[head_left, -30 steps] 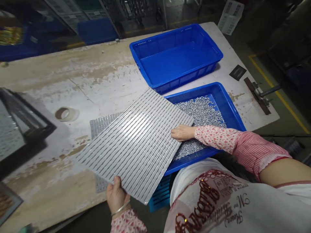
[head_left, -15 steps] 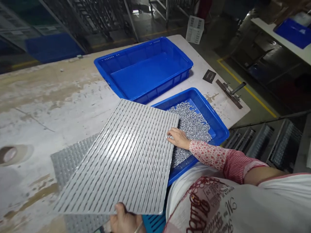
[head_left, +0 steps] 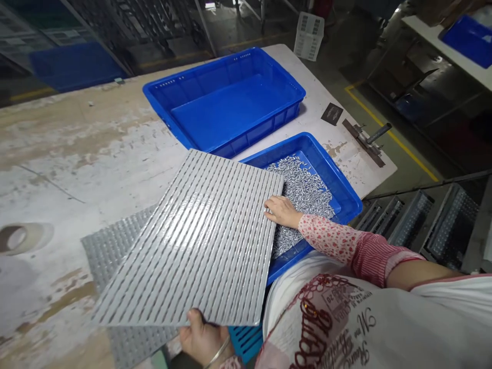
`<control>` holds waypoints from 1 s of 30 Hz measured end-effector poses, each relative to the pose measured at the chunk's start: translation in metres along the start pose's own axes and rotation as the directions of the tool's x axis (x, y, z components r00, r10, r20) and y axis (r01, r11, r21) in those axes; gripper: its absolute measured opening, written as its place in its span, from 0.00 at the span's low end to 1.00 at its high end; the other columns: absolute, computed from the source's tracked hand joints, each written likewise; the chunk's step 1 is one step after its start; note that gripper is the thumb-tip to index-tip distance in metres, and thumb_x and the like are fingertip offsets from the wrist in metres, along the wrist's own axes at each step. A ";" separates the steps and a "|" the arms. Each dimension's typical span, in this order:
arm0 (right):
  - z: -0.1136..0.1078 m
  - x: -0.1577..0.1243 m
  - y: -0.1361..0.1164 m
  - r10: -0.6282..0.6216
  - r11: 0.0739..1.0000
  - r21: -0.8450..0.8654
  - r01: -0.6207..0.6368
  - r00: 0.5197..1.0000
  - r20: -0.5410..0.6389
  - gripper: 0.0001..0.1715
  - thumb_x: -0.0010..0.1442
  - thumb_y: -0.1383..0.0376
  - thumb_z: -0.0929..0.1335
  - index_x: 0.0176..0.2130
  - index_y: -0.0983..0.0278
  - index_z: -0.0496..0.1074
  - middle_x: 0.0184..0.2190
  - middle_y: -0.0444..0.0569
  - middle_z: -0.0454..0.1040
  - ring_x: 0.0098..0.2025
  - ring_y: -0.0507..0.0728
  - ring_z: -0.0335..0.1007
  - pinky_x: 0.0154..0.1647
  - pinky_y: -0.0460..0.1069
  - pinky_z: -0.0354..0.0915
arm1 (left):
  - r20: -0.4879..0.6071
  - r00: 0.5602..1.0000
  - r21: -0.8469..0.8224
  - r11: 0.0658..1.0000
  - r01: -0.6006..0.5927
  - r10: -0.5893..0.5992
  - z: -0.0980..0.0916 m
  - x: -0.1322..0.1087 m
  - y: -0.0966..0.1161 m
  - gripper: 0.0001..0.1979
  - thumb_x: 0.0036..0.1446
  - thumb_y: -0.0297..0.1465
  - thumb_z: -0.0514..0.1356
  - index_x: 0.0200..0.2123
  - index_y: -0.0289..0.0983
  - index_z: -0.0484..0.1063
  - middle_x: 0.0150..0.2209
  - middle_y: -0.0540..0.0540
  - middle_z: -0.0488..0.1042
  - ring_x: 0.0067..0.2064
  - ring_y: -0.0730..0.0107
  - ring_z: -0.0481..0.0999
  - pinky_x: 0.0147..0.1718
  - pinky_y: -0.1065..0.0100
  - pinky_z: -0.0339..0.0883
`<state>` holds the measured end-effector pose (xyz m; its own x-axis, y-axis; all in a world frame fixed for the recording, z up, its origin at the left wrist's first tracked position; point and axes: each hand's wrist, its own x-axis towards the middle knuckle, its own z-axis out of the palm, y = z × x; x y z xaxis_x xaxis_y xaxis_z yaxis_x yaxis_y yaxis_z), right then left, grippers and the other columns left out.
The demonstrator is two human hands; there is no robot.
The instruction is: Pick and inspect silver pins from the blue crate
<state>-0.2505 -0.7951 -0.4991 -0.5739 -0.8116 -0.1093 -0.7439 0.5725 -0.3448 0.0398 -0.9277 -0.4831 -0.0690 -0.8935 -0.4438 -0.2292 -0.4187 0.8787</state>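
Observation:
My left hand [head_left: 202, 335] grips the near edge of a grey slotted tray [head_left: 196, 241], thumb on top, and holds it tilted with its right edge over a blue bin [head_left: 348, 197]. That bin holds a heap of small silver metal pins [head_left: 303, 192]. My right hand [head_left: 280, 211] rests at the tray's right edge, fingers curled on the edge and down among the pins. A second grey studded tray [head_left: 109, 246] lies flat on the table under the tilted one.
A larger blue bin [head_left: 226, 102] stands behind, with nothing in it. A roll of tape [head_left: 19, 238] lies at the table's left. A metal clamp [head_left: 365, 141] and a dark card [head_left: 331, 113] sit near the table's right edge. Racks of grey trays [head_left: 423, 223] stand on the floor to the right.
The view has swung right and nearer. The slotted tray stays held by both hands, tilted toward the pin bin; my right hand has shifted slightly along its right edge.

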 end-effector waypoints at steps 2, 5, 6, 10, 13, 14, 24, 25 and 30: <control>-0.004 0.004 -0.001 -0.057 0.995 -0.077 0.060 0.997 0.048 0.13 0.64 0.61 0.63 0.41 0.68 0.71 0.39 0.57 0.71 0.41 0.61 0.66 0.43 0.53 0.59 | -0.001 1.000 -0.011 1.000 -0.002 0.002 0.004 -0.003 0.005 0.11 0.48 0.39 0.62 0.36 0.45 0.68 0.44 0.51 0.74 0.54 0.56 0.72 0.52 0.54 0.70; -0.010 0.012 -0.001 -0.128 0.980 -0.134 0.144 0.984 0.124 0.12 0.63 0.64 0.63 0.41 0.69 0.71 0.39 0.58 0.71 0.40 0.61 0.66 0.42 0.53 0.60 | -0.004 0.999 -0.053 0.998 -0.039 0.039 0.007 -0.006 0.008 0.11 0.48 0.36 0.62 0.37 0.45 0.70 0.43 0.51 0.75 0.53 0.57 0.73 0.52 0.56 0.71; -0.011 0.015 -0.001 -0.140 0.977 -0.138 0.162 0.978 0.151 0.12 0.63 0.64 0.63 0.41 0.69 0.71 0.38 0.58 0.72 0.40 0.61 0.66 0.41 0.53 0.60 | -0.001 0.998 -0.073 0.996 -0.055 0.055 0.007 -0.006 0.009 0.11 0.49 0.35 0.62 0.38 0.45 0.71 0.43 0.51 0.75 0.53 0.58 0.73 0.52 0.57 0.70; -0.018 0.021 0.003 -0.154 0.974 -0.126 0.187 0.961 0.230 0.12 0.62 0.63 0.64 0.42 0.68 0.71 0.40 0.56 0.72 0.39 0.60 0.67 0.38 0.51 0.61 | 0.002 0.996 -0.095 0.991 -0.090 0.091 0.008 -0.007 0.009 0.13 0.50 0.34 0.62 0.41 0.42 0.72 0.42 0.50 0.76 0.51 0.59 0.74 0.54 0.55 0.68; -0.021 0.019 0.004 -0.181 0.965 -0.144 0.221 0.952 0.245 0.12 0.62 0.64 0.64 0.43 0.67 0.71 0.41 0.56 0.71 0.40 0.59 0.68 0.38 0.51 0.61 | -0.038 0.991 -0.083 0.988 -0.132 0.129 0.009 -0.007 0.009 0.18 0.49 0.35 0.62 0.45 0.37 0.71 0.43 0.47 0.75 0.50 0.58 0.74 0.54 0.53 0.67; -0.022 0.018 0.003 -0.189 0.960 -0.157 0.232 0.950 0.248 0.12 0.62 0.64 0.64 0.44 0.68 0.71 0.41 0.56 0.71 0.40 0.60 0.68 0.38 0.51 0.61 | -0.054 0.989 -0.084 0.986 -0.144 0.140 0.009 -0.007 0.008 0.20 0.49 0.36 0.63 0.46 0.35 0.71 0.44 0.46 0.75 0.50 0.58 0.74 0.54 0.52 0.66; -0.033 0.033 0.011 -0.489 0.792 -0.207 0.574 0.800 0.348 0.10 0.65 0.67 0.61 0.40 0.68 0.70 0.39 0.57 0.71 0.41 0.60 0.67 0.39 0.52 0.63 | -0.124 0.988 -0.111 0.988 -0.106 0.092 0.006 0.000 0.006 0.20 0.47 0.40 0.66 0.41 0.34 0.71 0.40 0.46 0.74 0.48 0.61 0.74 0.55 0.51 0.64; -0.035 0.035 0.012 -0.518 0.765 -0.206 0.610 0.774 0.365 0.10 0.65 0.67 0.61 0.40 0.68 0.69 0.38 0.57 0.71 0.41 0.59 0.67 0.39 0.52 0.63 | -0.116 0.988 -0.115 0.987 -0.113 0.100 0.006 0.000 0.007 0.20 0.48 0.39 0.66 0.42 0.34 0.71 0.41 0.46 0.74 0.48 0.61 0.74 0.56 0.52 0.63; -0.041 0.046 0.017 -0.629 0.654 -0.168 0.738 0.653 0.422 0.13 0.67 0.71 0.57 0.39 0.68 0.69 0.37 0.57 0.72 0.39 0.58 0.68 0.37 0.52 0.63 | -0.066 0.993 -0.109 0.988 -0.107 0.100 0.011 -0.005 0.017 0.22 0.47 0.37 0.65 0.45 0.35 0.71 0.42 0.45 0.75 0.46 0.62 0.75 0.54 0.52 0.66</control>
<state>-0.3038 -0.8184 -0.4717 0.2372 -0.9393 -0.2479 -0.9673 -0.2048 -0.1499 0.0258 -0.9285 -0.4674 -0.0276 -0.9396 -0.3412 -0.1129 -0.3362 0.9350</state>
